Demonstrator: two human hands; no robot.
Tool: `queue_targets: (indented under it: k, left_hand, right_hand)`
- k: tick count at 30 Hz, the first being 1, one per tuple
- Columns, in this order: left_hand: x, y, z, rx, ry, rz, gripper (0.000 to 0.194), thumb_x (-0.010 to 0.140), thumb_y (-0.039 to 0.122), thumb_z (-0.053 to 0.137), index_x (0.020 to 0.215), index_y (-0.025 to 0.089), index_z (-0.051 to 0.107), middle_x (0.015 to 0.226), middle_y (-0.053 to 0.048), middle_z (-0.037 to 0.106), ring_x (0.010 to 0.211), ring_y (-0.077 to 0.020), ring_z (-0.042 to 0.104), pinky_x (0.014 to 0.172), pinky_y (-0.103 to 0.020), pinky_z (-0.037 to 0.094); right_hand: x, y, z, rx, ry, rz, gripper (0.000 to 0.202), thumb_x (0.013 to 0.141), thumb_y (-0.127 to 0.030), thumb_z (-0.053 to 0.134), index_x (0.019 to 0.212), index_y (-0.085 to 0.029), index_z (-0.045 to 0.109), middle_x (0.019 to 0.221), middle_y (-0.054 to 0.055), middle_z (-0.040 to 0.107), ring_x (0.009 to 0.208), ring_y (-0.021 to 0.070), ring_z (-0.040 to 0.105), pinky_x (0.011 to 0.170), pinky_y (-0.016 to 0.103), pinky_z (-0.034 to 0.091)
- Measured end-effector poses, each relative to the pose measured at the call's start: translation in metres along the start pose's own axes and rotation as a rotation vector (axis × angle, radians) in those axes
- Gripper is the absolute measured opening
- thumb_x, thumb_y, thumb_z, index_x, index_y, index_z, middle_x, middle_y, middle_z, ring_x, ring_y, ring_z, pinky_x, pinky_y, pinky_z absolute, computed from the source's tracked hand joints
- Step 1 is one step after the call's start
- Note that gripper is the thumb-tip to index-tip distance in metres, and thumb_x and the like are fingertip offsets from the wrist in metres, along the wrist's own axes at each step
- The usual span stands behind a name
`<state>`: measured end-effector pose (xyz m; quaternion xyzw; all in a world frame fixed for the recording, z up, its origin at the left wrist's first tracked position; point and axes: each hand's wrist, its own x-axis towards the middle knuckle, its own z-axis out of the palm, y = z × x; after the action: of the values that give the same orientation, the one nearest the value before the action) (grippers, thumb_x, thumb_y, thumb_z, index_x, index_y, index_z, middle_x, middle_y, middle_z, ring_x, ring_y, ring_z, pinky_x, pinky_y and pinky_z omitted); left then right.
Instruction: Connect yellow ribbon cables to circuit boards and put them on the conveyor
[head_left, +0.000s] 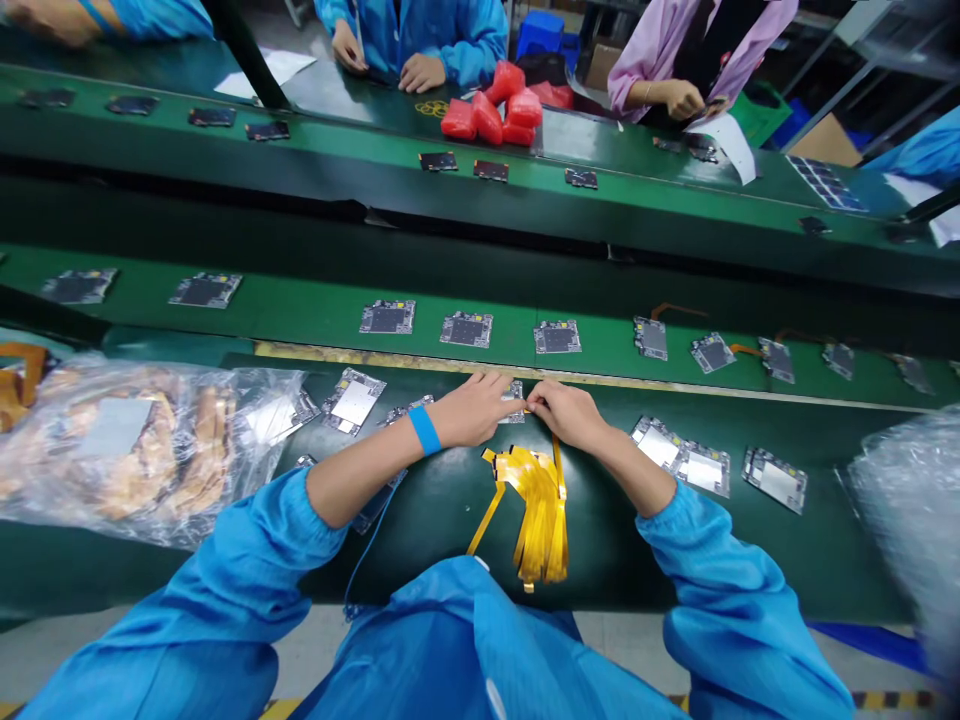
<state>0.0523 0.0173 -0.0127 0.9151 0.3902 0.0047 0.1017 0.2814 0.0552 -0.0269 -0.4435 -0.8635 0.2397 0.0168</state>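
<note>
Near the bench's back edge, my left hand (474,408) rests over a small circuit board (514,402), its fingers extended across it. My right hand (564,410) pinches the end of a yellow flex cable (557,465) at the board's right side; the strip hangs down from beneath the fingers. The joint between cable and board is too small to make out. A fanned bundle of yellow flex cables (536,520) lies just below my hands. A blue band circles my left wrist, and a thin blue cord hangs left of the bundle.
Circuit boards lie left (354,402) and right (702,468) of my hands. A plastic bag of orange cables (142,440) is at the left, clear plastic wrap (911,500) at the right. Beyond runs a green belt (300,318) with boards; people work across it near red bundles (495,110).
</note>
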Motion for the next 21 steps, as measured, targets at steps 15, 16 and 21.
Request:
queue_targets:
  k: [15, 16, 21]
  left_hand:
    - [0.003, -0.004, -0.007, 0.027, -0.078, -0.155, 0.048, 0.083, 0.029, 0.067, 0.128, 0.014, 0.061, 0.115, -0.019, 0.058, 0.106, -0.0346, 0.054, 0.09, -0.045, 0.046]
    - [0.003, -0.005, -0.007, 0.021, -0.075, -0.164, 0.048, 0.082, 0.029, 0.067, 0.128, 0.014, 0.06, 0.115, -0.019, 0.058, 0.106, -0.0345, 0.054, 0.089, -0.045, 0.046]
    - [0.012, -0.017, -0.013, -0.017, -0.005, -0.219, 0.057, 0.081, 0.03, 0.068, 0.134, 0.013, 0.056, 0.117, -0.019, 0.056, 0.106, -0.0346, 0.055, 0.087, -0.044, 0.048]
  right_hand:
    - [0.081, 0.097, -0.075, -0.256, 0.065, 0.243, 0.068, 0.072, -0.054, 0.088, 0.13, -0.024, 0.069, 0.134, 0.013, 0.06, 0.098, 0.0276, 0.068, 0.075, 0.033, 0.049]
    - [0.082, 0.1, -0.075, -0.259, 0.066, 0.259, 0.075, 0.067, -0.057, 0.091, 0.129, -0.023, 0.068, 0.134, 0.013, 0.06, 0.097, 0.028, 0.069, 0.076, 0.033, 0.05]
    - [0.066, 0.117, -0.07, -0.113, 0.229, 0.341, 0.055, 0.072, -0.054, 0.087, 0.112, -0.023, 0.065, 0.108, 0.008, 0.073, 0.094, 0.028, 0.069, 0.076, 0.033, 0.049]
